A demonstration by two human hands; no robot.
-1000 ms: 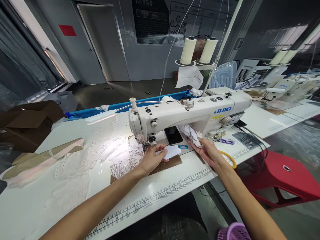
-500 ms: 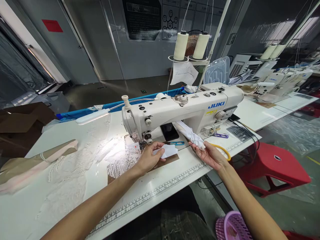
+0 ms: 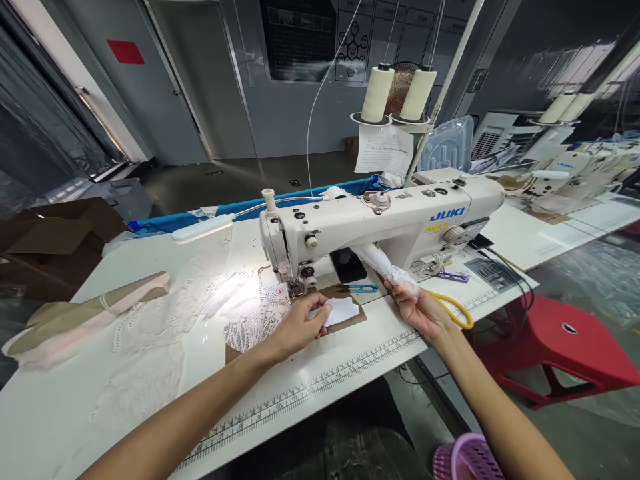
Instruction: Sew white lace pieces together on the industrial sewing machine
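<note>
My left hand (image 3: 304,320) is closed on a small white piece of fabric (image 3: 343,311), just in front of the needle of the white sewing machine (image 3: 370,223). White lace (image 3: 253,327) lies under the needle area, beside that hand and over a brown sheet. My right hand (image 3: 419,308) grips the near end of a rolled white cloth bundle (image 3: 379,261), which runs back under the machine's arm. Between the hands, blue thread snips (image 3: 361,289) lie on the table, with a black phone-like slab (image 3: 349,265) behind them.
More lace (image 3: 150,347) and a tied brown-and-pink roll (image 3: 90,317) lie on the left of the table. A yellow ring (image 3: 456,311) and purple snips (image 3: 453,276) sit right of my right hand. A red stool (image 3: 565,340) and purple basket (image 3: 467,457) stand below.
The view has shifted, so the scene sits further right. My left hand has drawn its fingers together on the white piece. My right hand still holds the bundle, which now bends more.
</note>
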